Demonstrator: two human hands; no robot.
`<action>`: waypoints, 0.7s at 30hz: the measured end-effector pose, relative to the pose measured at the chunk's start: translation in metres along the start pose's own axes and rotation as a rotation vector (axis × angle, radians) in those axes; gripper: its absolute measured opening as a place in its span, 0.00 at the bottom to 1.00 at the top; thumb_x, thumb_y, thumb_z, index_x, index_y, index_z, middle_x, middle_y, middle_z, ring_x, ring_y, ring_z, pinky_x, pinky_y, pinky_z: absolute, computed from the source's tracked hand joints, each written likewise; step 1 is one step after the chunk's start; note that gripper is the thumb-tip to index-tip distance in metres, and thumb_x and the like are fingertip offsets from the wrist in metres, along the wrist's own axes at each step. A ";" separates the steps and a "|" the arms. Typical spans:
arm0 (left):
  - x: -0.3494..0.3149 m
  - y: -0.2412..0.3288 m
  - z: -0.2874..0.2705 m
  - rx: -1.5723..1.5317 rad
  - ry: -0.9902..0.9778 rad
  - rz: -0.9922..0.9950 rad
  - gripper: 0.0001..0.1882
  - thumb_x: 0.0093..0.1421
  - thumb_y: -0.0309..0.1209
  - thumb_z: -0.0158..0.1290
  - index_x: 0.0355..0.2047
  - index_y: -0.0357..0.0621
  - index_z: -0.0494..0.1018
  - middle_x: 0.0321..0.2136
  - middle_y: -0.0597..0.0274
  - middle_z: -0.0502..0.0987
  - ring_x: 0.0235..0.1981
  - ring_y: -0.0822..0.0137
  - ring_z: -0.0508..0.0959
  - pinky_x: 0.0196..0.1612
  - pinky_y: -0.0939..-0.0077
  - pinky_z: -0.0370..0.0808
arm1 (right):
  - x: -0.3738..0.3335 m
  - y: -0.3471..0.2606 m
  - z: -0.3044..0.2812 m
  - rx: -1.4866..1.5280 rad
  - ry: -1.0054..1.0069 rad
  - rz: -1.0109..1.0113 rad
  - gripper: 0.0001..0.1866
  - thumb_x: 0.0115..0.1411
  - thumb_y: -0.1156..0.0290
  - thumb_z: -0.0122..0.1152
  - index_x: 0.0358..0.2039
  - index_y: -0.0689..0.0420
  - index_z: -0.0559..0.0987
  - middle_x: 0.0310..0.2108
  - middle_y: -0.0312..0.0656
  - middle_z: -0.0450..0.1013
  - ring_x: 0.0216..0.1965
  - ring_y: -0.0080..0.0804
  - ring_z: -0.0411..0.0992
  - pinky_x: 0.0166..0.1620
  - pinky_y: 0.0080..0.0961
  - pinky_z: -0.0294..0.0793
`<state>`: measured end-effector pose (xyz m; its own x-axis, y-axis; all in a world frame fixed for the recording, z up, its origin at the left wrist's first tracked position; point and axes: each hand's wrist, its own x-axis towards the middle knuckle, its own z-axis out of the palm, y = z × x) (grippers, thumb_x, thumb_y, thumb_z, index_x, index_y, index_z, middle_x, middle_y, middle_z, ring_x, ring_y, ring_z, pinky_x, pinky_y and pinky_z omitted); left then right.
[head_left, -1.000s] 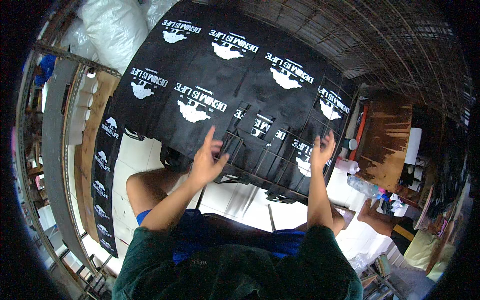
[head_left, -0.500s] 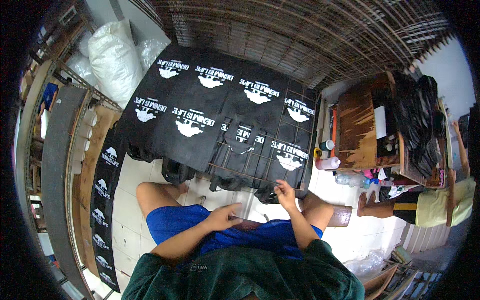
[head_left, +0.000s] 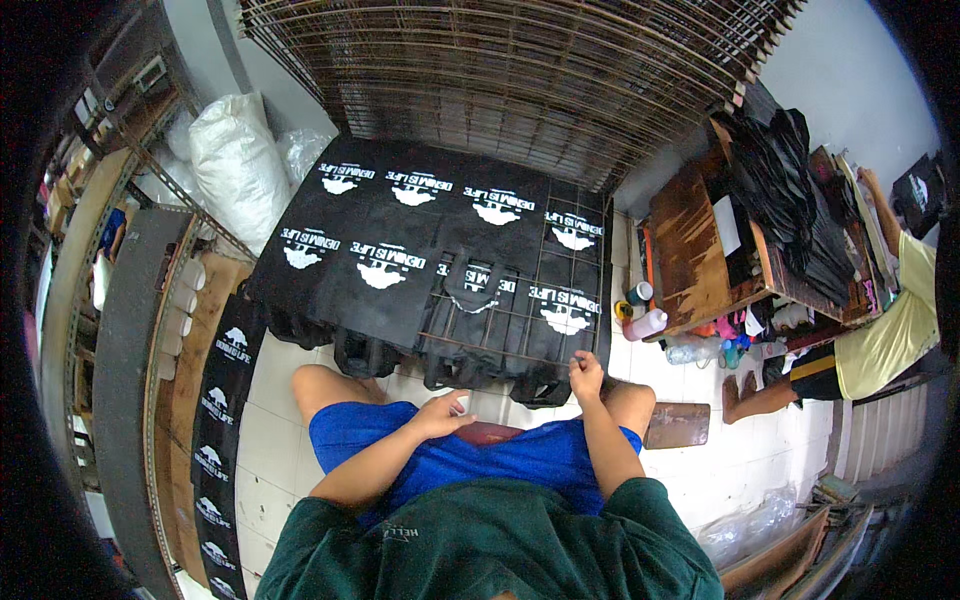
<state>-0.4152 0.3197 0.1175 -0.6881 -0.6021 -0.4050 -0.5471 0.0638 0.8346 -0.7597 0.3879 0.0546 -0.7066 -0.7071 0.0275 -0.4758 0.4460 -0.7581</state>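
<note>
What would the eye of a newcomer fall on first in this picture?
Most likely the black fabric with white prints, spread centrally in front of the person. Behind it, at the top, a large stack of wire grids also draws attention. A bulging white sack stands out at upper left, and a co-worker in pale yellow at far right.

Left hand [head_left: 441, 415] is loosely spread; right hand [head_left: 587, 378] seems half curled.
</note>
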 end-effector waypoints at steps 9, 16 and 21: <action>-0.009 0.001 -0.001 -0.041 0.043 -0.021 0.34 0.50 0.46 0.58 0.53 0.42 0.63 0.35 0.50 0.76 0.34 0.60 0.77 0.40 0.69 0.73 | -0.020 -0.045 -0.014 -0.176 -0.209 -0.037 0.12 0.51 0.67 0.56 0.37 0.52 0.76 0.28 0.47 0.76 0.31 0.46 0.74 0.35 0.37 0.72; -0.002 -0.006 0.002 -0.034 0.041 -0.051 0.33 0.51 0.44 0.58 0.53 0.41 0.62 0.34 0.53 0.76 0.36 0.63 0.76 0.41 0.72 0.73 | -0.021 -0.049 -0.001 -0.111 -0.191 -0.146 0.11 0.50 0.69 0.58 0.35 0.55 0.76 0.19 0.46 0.73 0.23 0.40 0.73 0.29 0.34 0.70; -0.001 0.002 0.000 0.010 0.010 -0.077 0.36 0.49 0.47 0.58 0.53 0.40 0.62 0.36 0.49 0.76 0.36 0.60 0.77 0.42 0.70 0.73 | -0.019 -0.039 0.002 -0.133 -0.234 -0.120 0.12 0.49 0.67 0.59 0.35 0.56 0.77 0.22 0.47 0.74 0.25 0.41 0.74 0.31 0.34 0.71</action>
<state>-0.4158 0.3203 0.1190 -0.6394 -0.6132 -0.4638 -0.6028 0.0254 0.7975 -0.7270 0.3826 0.0818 -0.5087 -0.8594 -0.0506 -0.6239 0.4085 -0.6663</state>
